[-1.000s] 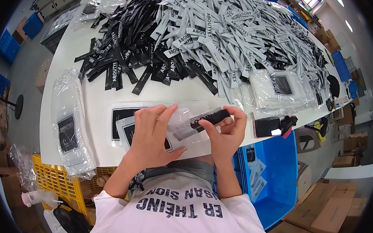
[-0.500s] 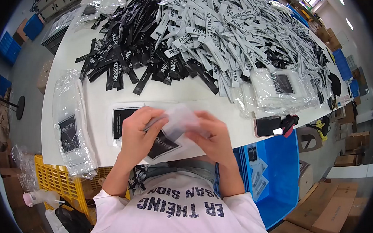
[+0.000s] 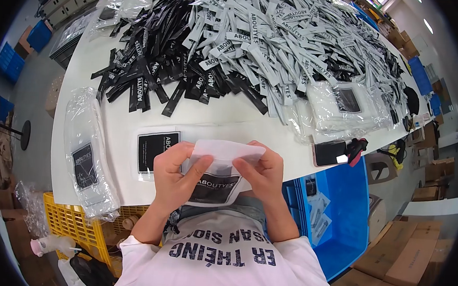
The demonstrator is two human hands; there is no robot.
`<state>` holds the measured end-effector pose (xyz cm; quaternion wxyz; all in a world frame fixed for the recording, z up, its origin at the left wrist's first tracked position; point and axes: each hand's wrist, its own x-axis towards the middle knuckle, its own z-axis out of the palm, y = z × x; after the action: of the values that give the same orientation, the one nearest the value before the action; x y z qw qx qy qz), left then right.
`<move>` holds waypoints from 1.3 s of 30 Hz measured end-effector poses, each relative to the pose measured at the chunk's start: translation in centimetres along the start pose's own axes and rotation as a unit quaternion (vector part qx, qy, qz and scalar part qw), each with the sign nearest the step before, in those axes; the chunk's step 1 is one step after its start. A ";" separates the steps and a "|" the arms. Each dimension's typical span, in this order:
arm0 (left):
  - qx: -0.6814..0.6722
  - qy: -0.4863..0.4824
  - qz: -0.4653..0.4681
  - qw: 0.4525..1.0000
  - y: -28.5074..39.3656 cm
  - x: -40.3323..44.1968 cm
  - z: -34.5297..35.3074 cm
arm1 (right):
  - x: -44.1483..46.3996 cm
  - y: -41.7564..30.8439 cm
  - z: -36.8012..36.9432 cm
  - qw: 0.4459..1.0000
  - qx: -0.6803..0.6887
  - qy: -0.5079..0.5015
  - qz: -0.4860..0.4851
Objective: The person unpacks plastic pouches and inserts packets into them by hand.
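A translucent white pouch (image 3: 213, 186) with a black "ABOUTYES" panel is stretched between my hands, close to the near table edge. My left hand (image 3: 177, 174) pinches its upper left side, thumb on top. At the upper right side, my right hand (image 3: 261, 171) grips it the same way, thumb pressed on the face. The fingers behind the pouch are hidden. Just beyond my left hand, another pouch (image 3: 155, 154) with a black panel lies flat on the white table (image 3: 121, 189).
Black sachets (image 3: 155, 70) and white sachets (image 3: 277, 41) form a large heap at the back. Clear-wrapped packs lie at left (image 3: 89, 155) and right (image 3: 346, 105). A phone (image 3: 329, 154) rests near the right edge. Below stand a blue bin (image 3: 348, 213) and a yellow crate (image 3: 72, 212).
The pouch, folded and blurred before, is now spread with its black panel toward me. My right hand has turned and its thumb now lies on the pouch; my left hand has shifted slightly nearer.
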<state>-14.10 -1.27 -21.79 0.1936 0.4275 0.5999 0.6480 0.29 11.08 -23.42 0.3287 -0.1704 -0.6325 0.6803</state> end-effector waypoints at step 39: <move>0.018 -0.218 -0.045 0.975 0.1 -0.6 5.4 | 0.5 -1.7 -12.8 0.858 -0.466 0.214 -0.013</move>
<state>-9.51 1.57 -22.32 0.3410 0.5343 0.5736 0.5188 8.57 20.94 -23.45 0.3468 -0.4375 -0.7917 0.2481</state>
